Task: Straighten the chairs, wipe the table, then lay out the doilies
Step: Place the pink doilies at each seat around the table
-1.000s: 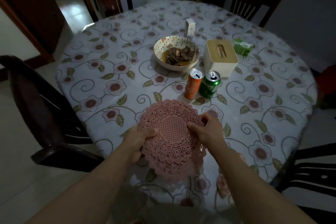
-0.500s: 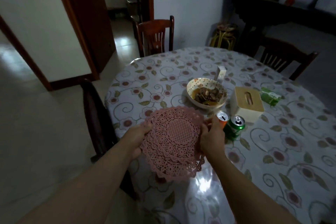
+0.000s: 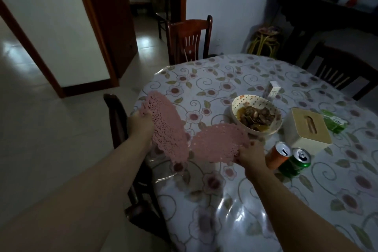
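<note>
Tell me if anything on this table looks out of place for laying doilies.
Yes. A bowl of food, an orange can, a green can and a tissue box crowd the table by the right hand. No doily lies flat yet; the left hand holds one, the right another. Nothing looks spilled.

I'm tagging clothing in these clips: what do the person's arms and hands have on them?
Nothing that shows. Both forearms are bare up to the frame edge, with no sleeves, and the left hand and right hand wear no gloves. No watch, bracelet or ring is visible, though the dim light could hide small items.
</note>
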Tool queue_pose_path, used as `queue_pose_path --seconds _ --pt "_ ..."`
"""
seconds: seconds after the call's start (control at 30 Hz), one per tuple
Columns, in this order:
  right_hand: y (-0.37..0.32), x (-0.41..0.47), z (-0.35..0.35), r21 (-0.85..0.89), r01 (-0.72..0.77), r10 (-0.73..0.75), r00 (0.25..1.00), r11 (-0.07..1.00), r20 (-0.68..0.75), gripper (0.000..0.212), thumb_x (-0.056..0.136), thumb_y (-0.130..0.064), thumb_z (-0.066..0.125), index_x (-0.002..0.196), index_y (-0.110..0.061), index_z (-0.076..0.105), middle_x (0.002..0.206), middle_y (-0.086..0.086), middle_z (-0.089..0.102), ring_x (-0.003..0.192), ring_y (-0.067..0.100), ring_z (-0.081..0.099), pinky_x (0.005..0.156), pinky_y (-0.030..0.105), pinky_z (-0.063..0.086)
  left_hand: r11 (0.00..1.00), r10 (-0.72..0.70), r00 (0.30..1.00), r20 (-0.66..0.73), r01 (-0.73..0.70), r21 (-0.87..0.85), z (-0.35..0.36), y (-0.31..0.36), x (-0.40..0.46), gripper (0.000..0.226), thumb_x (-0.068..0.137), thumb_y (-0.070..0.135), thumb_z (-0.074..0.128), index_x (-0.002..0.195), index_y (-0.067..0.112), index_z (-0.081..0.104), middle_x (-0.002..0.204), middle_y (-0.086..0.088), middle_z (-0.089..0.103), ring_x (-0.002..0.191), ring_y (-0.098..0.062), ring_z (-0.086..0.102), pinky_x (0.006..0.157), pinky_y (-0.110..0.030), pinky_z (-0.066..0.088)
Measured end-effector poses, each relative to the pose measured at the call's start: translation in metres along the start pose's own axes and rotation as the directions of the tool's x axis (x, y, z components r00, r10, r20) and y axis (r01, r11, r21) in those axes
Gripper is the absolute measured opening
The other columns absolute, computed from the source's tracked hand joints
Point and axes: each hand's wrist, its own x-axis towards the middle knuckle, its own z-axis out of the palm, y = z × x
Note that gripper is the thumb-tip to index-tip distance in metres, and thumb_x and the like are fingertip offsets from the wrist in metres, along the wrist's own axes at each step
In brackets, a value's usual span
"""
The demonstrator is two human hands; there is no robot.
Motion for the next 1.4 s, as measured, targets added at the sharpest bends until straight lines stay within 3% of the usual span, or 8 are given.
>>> queue_pose_path --seconds 0.1,0.23,0.5,0.77,0.87,1.03,1.27,1.4 --pt "0.01 0.016 0.02 0.079 -0.045 0.039 0.997 0.996 0.069 0.024 0.075 0.01 0.064 0.097 0.001 0.061 0.088 0.018 0.067 0.077 0.026 0.068 0.053 0.028 0.059 0.998 0.056 0.997 -0.054 -0.055 0.023 0.0 0.005 0.023 0.032 0.092 0.014 0.045 0.118 0.01 0.062 0.111 -0.007 0.066 0.104 -0.028 0.062 0.096 -0.042 0.05" --pt "0.05 0.067 0.057 0.061 -0.063 0.062 0.998 0.996 0.024 0.058 0.052 -0.018 0.072 0.108 -0.011 0.058 0.096 0.013 0.069 0.086 0.032 0.069 0.067 0.05 0.06 0.996 0.085 0.989 -0.12 -0.085 0.002 0.006 0.003 0.043 0.031 0.093 0.016 0.047 0.12 0.007 0.061 0.116 -0.01 0.065 0.104 -0.026 0.062 0.096 -0.043 0.05" --pt "0.055 0.089 0.093 -0.206 -0.104 0.11 0.994 0.973 0.02 0.014 0.086 -0.008 0.051 0.093 -0.018 0.046 0.072 0.003 0.047 0.074 0.025 0.052 0.064 0.028 0.042 0.999 0.043 0.984 -0.172 -0.045 -0.008 0.014 -0.026 0.067 0.043 0.094 0.018 0.048 0.136 0.011 0.047 0.137 -0.007 0.054 0.123 -0.023 0.053 0.105 -0.042 0.044" --pt "0.024 0.071 0.069 -0.644 -0.063 0.115 0.993 0.763 0.038 0.051 0.085 -0.025 0.059 0.125 0.004 0.051 0.128 0.023 0.051 0.119 0.037 0.048 0.101 0.041 0.042 0.999 0.024 0.992 -0.127 -0.027 -0.022 0.023 -0.03 0.035 0.037 0.095 0.012 0.046 0.132 0.011 0.053 0.127 -0.007 0.061 0.113 -0.024 0.059 0.101 -0.044 0.047" --pt "-0.006 0.061 0.06 -0.278 -0.025 0.074 0.983 0.96 0.17 0.056 0.09 -0.031 0.059 0.131 0.004 0.045 0.129 0.026 0.052 0.114 0.035 0.052 0.096 0.045 0.046 0.995 -0.046 0.996 -0.082 0.039 -0.088 0.028 -0.023 0.017 0.033 0.096 0.012 0.048 0.128 0.008 0.055 0.123 -0.009 0.062 0.107 -0.025 0.06 0.097 -0.041 0.048" --pt "-0.044 0.047 0.049 0.004 -0.229 0.202 0.866 0.973 0.457 0.072 0.086 -0.061 0.052 0.136 -0.008 0.045 0.134 0.012 0.051 0.116 0.033 0.052 0.1 0.045 0.043 0.952 -0.146 0.977 0.158 0.182 -0.246 0.036 -0.007 -0.017 0.027 0.097 0.011 0.047 0.122 0.005 0.056 0.112 -0.013 0.061 0.092 -0.025 0.061 0.073 -0.032 0.05" --pt "-0.051 0.019 -0.004 0.063 -0.026 0.008 0.962 0.998 0.274 0.042 0.081 -0.015 0.074 0.114 -0.004 0.051 0.106 0.019 0.062 0.075 0.021 0.06 0.051 0.027 0.042 0.929 -0.175 0.897 0.406 0.288 -0.234 0.038 -0.002 -0.052 0.026 0.094 0.01 0.052 0.119 0.006 0.058 0.113 -0.015 0.063 0.095 -0.025 0.062 0.071 -0.035 0.051" --pt "-0.044 -0.003 -0.04 -0.008 0.051 -0.05 0.994 0.999 0.097 0.023 0.091 -0.018 0.061 0.106 -0.008 0.048 0.096 0.014 0.059 0.074 0.022 0.056 0.056 0.032 0.045 0.925 -0.217 0.749 0.627 0.363 -0.114 0.041 -0.004 -0.08 0.025 0.088 -0.008 0.048 0.107 0.002 0.061 0.108 -0.021 0.064 0.091 -0.03 0.064 0.074 -0.04 0.056"
